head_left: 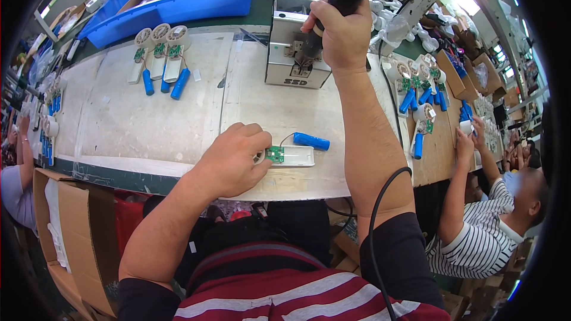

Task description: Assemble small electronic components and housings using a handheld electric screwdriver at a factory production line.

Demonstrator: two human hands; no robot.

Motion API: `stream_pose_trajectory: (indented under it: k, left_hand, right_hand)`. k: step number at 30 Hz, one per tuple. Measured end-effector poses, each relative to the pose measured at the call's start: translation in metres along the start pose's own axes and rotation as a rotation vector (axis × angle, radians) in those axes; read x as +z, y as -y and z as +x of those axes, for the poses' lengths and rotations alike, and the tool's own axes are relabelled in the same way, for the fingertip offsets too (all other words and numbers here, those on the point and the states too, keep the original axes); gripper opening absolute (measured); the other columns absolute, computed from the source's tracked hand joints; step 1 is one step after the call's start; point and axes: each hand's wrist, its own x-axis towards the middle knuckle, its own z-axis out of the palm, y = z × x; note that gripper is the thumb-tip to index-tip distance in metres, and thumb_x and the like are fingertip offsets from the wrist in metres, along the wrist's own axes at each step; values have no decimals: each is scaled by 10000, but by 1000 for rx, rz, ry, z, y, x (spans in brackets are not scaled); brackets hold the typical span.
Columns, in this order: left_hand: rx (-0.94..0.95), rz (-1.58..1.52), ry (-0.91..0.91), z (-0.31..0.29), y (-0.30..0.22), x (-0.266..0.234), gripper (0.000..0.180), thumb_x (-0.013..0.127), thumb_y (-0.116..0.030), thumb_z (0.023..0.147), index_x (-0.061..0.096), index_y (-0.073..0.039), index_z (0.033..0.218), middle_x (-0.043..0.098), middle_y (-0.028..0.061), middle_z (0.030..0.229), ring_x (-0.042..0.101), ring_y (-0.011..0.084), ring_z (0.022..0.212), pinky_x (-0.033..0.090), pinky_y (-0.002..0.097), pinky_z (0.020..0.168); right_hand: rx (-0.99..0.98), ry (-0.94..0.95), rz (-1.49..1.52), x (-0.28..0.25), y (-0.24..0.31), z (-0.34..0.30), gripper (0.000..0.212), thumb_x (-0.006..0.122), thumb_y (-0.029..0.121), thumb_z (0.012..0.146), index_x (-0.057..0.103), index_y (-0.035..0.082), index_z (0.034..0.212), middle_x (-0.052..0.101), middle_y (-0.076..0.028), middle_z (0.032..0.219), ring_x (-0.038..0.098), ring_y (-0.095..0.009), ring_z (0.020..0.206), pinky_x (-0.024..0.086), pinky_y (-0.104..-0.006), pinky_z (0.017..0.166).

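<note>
My left hand point(235, 157) is closed over the round end of a white plastic housing point(299, 156), whose shape resembles a handheld fan's; it lies flat near the table's front edge. A small green circuit board point(275, 154) sits in the housing beside my fingertips. A thin wire runs from the board to a blue cylindrical battery point(311, 141) lying behind the housing. In my right hand point(351, 35) is a black electric screwdriver point(342, 6), tilted with its tip down at the front of a boxy white screw feeder point(295, 53). The tip itself is hard to make out.
Several similar housings point(172, 68) with batteries stand back left, and more point(419, 80) lie right. A blue bin point(178, 12) spans the back left. A black cable point(375, 220) hangs by my right forearm. A co-worker in a striped shirt point(476, 238) works at the right; a cardboard box point(89, 232) stands lower left.
</note>
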Motion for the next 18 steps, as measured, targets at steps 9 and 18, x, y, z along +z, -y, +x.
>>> stream_pose_trajectory:
  k: [9, 18]
  left_hand:
    - [-1, -3, -17, -1, 0, 0, 212, 797, -127, 861, 676, -52, 1018, 659, 136, 978, 630, 372, 949, 523, 479, 857]
    - [-6, 4, -20, 0, 0, 0, 199, 787, -137, 870, 684, -52, 1017, 668, 139, 981, 638, 371, 953, 528, 478, 865]
  right_hand:
    - [-25, -67, -46, 17, 3, -11, 455, 743, 39, 875, 568, -5, 1293, 704, -85, 882, 701, -189, 681, 587, -329, 646]
    - [-157, -365, -270, 27, -13, -14, 343, 745, 98, 874, 570, 21, 1160, 705, -81, 889, 702, -227, 797, 573, -371, 789]
